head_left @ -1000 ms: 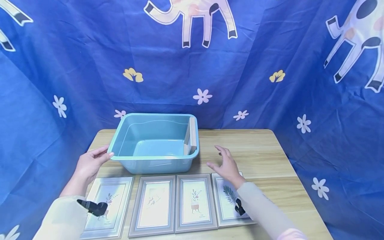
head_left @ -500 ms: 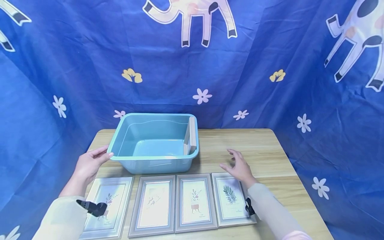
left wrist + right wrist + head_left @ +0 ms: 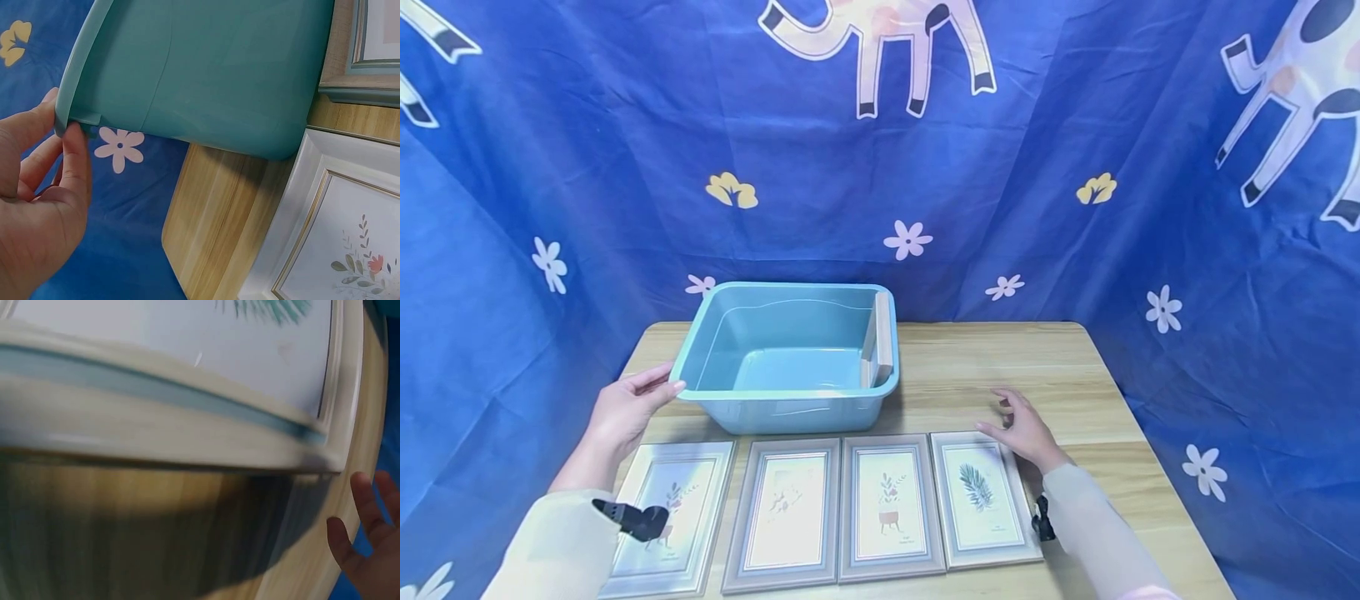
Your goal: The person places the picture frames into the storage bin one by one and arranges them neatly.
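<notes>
Head only: slab (image 3: 884, 342) inside tub (image 3: 790, 414) | wrist views: left fingers (image 3: 75, 156) pinch rim (image 3: 73, 69); right fingers (image 3: 367, 506) spread

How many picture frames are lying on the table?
4, in a row before the tub: leftmost frame, second frame, third frame and rightmost frame. Any behind the tub would be hidden.

Creased blue fabric (image 3: 820, 192), printed with white flowers (image 3: 907, 240), yellow blossoms (image 3: 732, 190) and cropped spotted animals (image 3: 895, 23), perhaps cows, hangs behind and along both sides of a pale wood-grain table (image 3: 992, 354).
</notes>
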Tool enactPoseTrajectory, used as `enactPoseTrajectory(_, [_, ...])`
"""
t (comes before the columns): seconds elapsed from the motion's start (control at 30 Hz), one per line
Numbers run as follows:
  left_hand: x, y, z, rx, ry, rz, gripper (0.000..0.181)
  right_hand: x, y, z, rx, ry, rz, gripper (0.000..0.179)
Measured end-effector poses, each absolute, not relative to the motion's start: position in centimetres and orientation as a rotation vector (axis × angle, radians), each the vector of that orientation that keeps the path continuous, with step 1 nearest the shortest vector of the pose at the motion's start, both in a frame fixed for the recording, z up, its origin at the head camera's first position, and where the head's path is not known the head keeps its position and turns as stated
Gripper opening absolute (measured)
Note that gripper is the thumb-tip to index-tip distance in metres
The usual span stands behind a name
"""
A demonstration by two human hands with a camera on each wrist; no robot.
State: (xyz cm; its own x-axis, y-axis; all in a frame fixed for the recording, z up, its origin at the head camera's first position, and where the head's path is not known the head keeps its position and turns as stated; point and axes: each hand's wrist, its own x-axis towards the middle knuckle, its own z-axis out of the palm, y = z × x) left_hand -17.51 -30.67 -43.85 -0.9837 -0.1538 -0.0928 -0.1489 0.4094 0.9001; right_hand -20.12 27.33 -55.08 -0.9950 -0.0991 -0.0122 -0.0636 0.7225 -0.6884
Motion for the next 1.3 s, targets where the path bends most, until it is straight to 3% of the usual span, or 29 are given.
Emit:
enactPoseTrajectory(0.57, [-17.5, -30.6, -43.9, 0.267, -2.588, -1.72, 0.067, -19.2, 30.2, -56.8, -0.006, 2.606, -1.342, 0.081])
enactPoseTrajectory(1.3, [-17.5, -30.8, -44.1, 0.254, -2.566, -1.732, 0.069, -18.3, 29.9, -57.2, 0.156, 2.506, -1.424, 0.051])
